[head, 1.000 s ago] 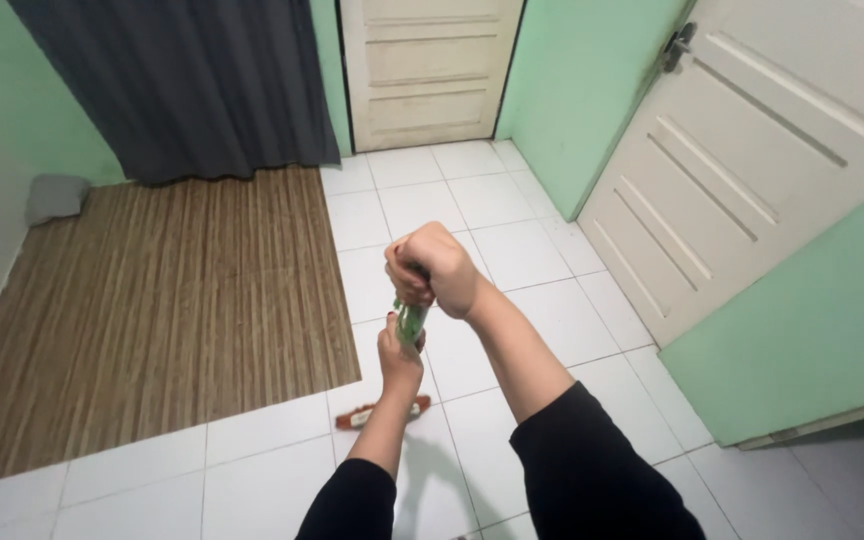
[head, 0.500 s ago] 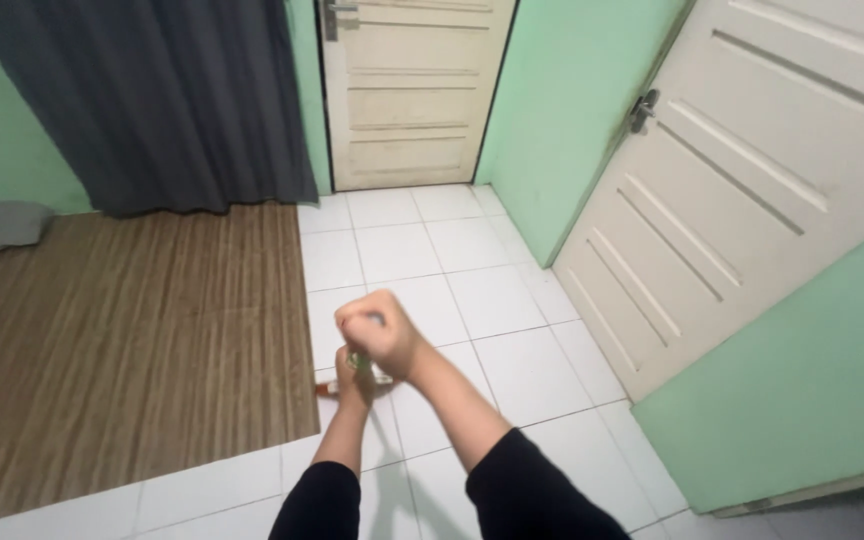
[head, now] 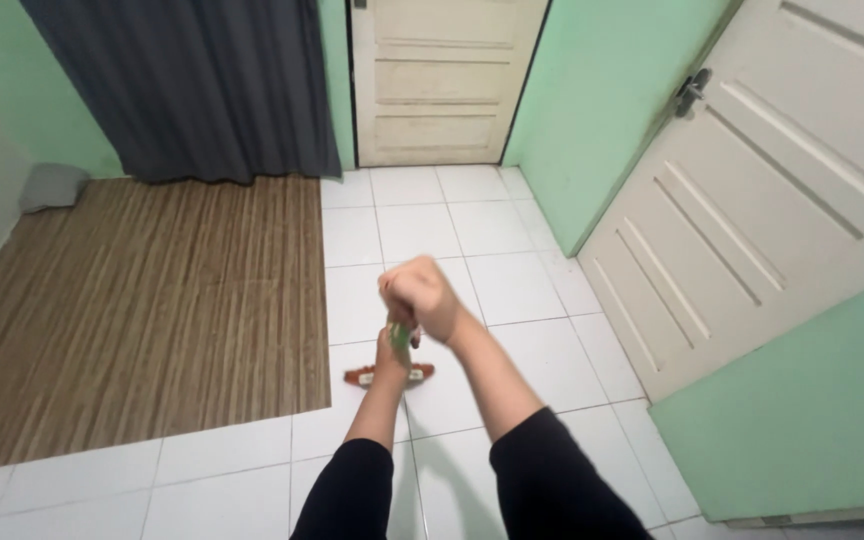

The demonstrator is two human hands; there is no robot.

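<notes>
Both my hands grip a green stick-like handle [head: 401, 335] held upright in front of me. My right hand [head: 419, 297] is fisted around its top. Just below, my left hand [head: 391, 358] wraps the handle lower down. At the handle's foot a red and white head [head: 388, 375] rests on the white tiled floor [head: 512, 290], partly hidden behind my left wrist. Both arms wear black sleeves.
A brown striped mat [head: 142, 300] covers the floor at left, with a grey curtain [head: 187, 85] behind it and a grey cushion [head: 52, 185] in the corner. A cream door [head: 442, 80] stands ahead, a white door [head: 752, 200] at right, between green walls [head: 592, 100].
The view shifted up and back down. My hands stayed clasped on the handle, and the red head slid a little across the tiles, away from the mat's edge.
</notes>
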